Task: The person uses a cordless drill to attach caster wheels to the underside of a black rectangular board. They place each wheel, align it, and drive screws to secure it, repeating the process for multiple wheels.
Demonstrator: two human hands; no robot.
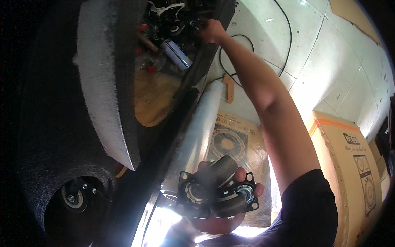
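My left hand [214, 224] is low in the middle of the view, cupped under two black caster wheels [218, 189] with square mounting plates and shiny bearings. My right arm, in a black sleeve, stretches up to the top. There my right hand [212, 31] reaches into a heap of dark caster parts [173, 20] in an open compartment. Its fingertips are among the parts, and whether they grip one is hidden.
A large black carpeted cabinet [53, 123] with grey foam [103, 82] fills the left; a caster [72, 199] sits in its round recess. A blue-and-white can [177, 53] lies in the heap. A roll of clear film [197, 127], cardboard boxes [354, 164] and a black cable [284, 41] lie on the white tile floor.
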